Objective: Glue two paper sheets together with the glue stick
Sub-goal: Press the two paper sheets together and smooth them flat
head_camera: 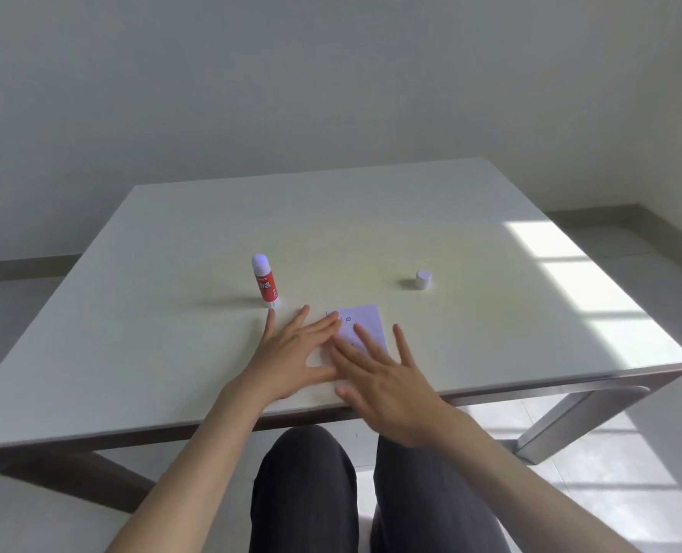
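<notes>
A small white paper sheet (365, 322) with faint marks lies flat near the table's front edge. My left hand (291, 359) rests flat with fingers spread on the paper's left side. My right hand (387, 387) lies flat with fingers spread over its near right part. Both palms face down and hold nothing. I cannot tell whether a second sheet lies under the visible one. The red and white glue stick (264, 282) stands upright, uncapped, just beyond my left fingertips. Its white cap (423, 279) sits apart on the table to the right.
The white table (331, 217) has its front edge right under my wrists. A patch of sunlight (594, 297) falls on its right side. My dark-trousered legs (303, 492) are below the edge. Grey walls stand behind.
</notes>
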`<action>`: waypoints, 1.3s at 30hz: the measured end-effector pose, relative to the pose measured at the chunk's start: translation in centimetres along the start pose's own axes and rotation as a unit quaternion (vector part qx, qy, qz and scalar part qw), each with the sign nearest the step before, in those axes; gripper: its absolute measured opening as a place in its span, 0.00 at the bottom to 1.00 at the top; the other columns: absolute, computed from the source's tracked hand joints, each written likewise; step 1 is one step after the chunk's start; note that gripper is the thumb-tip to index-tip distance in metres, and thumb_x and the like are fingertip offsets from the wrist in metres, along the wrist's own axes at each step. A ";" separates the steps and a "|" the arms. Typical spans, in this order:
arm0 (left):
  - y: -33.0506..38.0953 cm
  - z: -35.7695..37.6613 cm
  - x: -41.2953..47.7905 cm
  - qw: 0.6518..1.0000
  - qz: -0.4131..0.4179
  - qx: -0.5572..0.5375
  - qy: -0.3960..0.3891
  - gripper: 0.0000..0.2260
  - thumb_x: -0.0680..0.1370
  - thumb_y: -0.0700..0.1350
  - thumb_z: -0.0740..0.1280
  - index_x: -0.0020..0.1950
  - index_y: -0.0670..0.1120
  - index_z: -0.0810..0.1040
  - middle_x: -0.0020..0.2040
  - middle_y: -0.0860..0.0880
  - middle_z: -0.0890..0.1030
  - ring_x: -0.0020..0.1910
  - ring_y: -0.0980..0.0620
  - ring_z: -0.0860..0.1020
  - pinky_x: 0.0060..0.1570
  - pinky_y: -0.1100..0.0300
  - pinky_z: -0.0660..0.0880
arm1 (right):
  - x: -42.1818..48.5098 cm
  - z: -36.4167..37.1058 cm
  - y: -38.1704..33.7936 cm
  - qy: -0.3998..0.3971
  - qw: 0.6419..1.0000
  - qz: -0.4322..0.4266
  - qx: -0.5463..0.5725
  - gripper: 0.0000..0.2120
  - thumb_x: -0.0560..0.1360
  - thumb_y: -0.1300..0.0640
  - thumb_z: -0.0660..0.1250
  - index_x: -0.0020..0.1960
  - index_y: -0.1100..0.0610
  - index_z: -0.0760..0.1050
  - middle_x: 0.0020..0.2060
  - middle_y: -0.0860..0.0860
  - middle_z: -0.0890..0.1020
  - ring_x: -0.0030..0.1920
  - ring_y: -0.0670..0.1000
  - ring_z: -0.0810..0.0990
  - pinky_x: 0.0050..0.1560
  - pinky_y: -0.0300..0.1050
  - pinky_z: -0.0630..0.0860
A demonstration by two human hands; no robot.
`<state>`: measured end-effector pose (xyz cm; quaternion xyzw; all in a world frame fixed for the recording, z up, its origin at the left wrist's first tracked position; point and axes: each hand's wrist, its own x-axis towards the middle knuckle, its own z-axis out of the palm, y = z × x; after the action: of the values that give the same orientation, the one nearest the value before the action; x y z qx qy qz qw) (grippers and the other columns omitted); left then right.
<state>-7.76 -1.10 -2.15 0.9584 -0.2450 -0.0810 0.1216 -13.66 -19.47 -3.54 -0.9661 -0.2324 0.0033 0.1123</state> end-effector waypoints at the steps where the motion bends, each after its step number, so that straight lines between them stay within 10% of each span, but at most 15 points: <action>1: 0.0 0.1 -0.1 1.000 -0.004 -0.007 -0.003 0.35 0.73 0.66 0.59 0.76 0.57 0.52 0.77 0.63 0.52 0.77 0.52 0.45 0.71 0.43 0.34 | 0.3 -0.1 0.4 -0.022 1.000 -0.009 -0.011 0.32 0.76 0.37 0.35 0.77 0.49 0.46 0.78 0.42 0.48 0.77 0.49 0.40 0.71 0.60 0.29; 6: -0.1 0.4 0.0 0.999 -0.019 -0.024 -0.014 0.35 0.74 0.65 0.59 0.76 0.58 0.49 0.77 0.62 0.49 0.77 0.54 0.42 0.69 0.40 0.29 | 2.9 -2.2 3.9 -0.048 0.992 0.101 -0.053 0.29 0.80 0.40 0.42 0.77 0.48 0.41 0.78 0.42 0.45 0.77 0.50 0.39 0.74 0.64 0.33; 12: -0.2 0.8 0.0 0.997 -0.028 -0.074 -0.007 0.39 0.72 0.66 0.61 0.76 0.59 0.44 0.77 0.61 0.50 0.76 0.57 0.40 0.68 0.42 0.27 | 1.6 -0.8 1.7 -0.063 0.998 -0.001 -0.024 0.35 0.72 0.32 0.30 0.76 0.44 0.39 0.77 0.40 0.44 0.77 0.49 0.36 0.73 0.63 0.30; 17: -0.4 1.0 0.1 0.996 -0.037 -0.078 -0.004 0.41 0.72 0.66 0.62 0.76 0.59 0.40 0.78 0.59 0.47 0.76 0.58 0.39 0.68 0.42 0.26 | 3.3 -2.3 3.0 -0.042 0.994 0.079 -0.061 0.29 0.80 0.40 0.43 0.77 0.49 0.43 0.78 0.42 0.47 0.77 0.51 0.38 0.74 0.63 0.34; 21: -0.5 1.1 0.1 0.995 -0.030 -0.093 -0.012 0.42 0.71 0.67 0.61 0.74 0.61 0.37 0.78 0.61 0.49 0.76 0.59 0.39 0.67 0.42 0.25 | 0.6 0.1 0.3 -0.051 0.998 -0.033 -0.031 0.32 0.76 0.35 0.39 0.77 0.47 0.43 0.78 0.41 0.47 0.77 0.49 0.36 0.72 0.61 0.30; 26: -0.6 1.0 0.2 0.995 -0.034 -0.091 -0.013 0.41 0.71 0.65 0.64 0.76 0.59 0.43 0.78 0.57 0.47 0.75 0.59 0.37 0.67 0.43 0.25 | 2.3 -2.6 3.8 -0.055 0.992 0.095 -0.058 0.28 0.80 0.41 0.42 0.77 0.46 0.40 0.77 0.40 0.44 0.77 0.51 0.35 0.74 0.63 0.33; 31: -0.4 1.0 0.0 0.994 -0.028 -0.106 -0.008 0.39 0.71 0.65 0.64 0.76 0.60 0.46 0.78 0.58 0.52 0.75 0.60 0.37 0.66 0.46 0.25 | -0.4 0.0 0.4 -0.048 0.998 -0.033 -0.039 0.34 0.75 0.34 0.37 0.77 0.46 0.42 0.77 0.40 0.44 0.76 0.49 0.34 0.73 0.62 0.30; 36: -0.4 0.8 0.0 0.997 -0.021 -0.074 -0.023 0.37 0.73 0.64 0.62 0.76 0.59 0.48 0.77 0.64 0.48 0.76 0.57 0.38 0.67 0.41 0.26 | 1.3 -2.2 3.7 -0.046 0.993 0.093 -0.064 0.29 0.79 0.39 0.41 0.77 0.46 0.39 0.77 0.40 0.43 0.76 0.52 0.34 0.74 0.63 0.32; 39: -0.4 0.8 0.1 0.996 -0.022 -0.078 -0.026 0.36 0.73 0.65 0.62 0.76 0.60 0.48 0.76 0.66 0.48 0.76 0.57 0.38 0.67 0.41 0.26 | -0.1 -0.6 1.1 -0.029 0.999 0.014 -0.040 0.34 0.76 0.33 0.37 0.77 0.48 0.41 0.78 0.41 0.44 0.76 0.51 0.33 0.73 0.63 0.31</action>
<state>-7.69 -0.96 -2.99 0.9489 -0.2197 -0.1272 0.1874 -13.20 -20.59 -3.18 -0.9724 -0.2222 0.0235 0.0667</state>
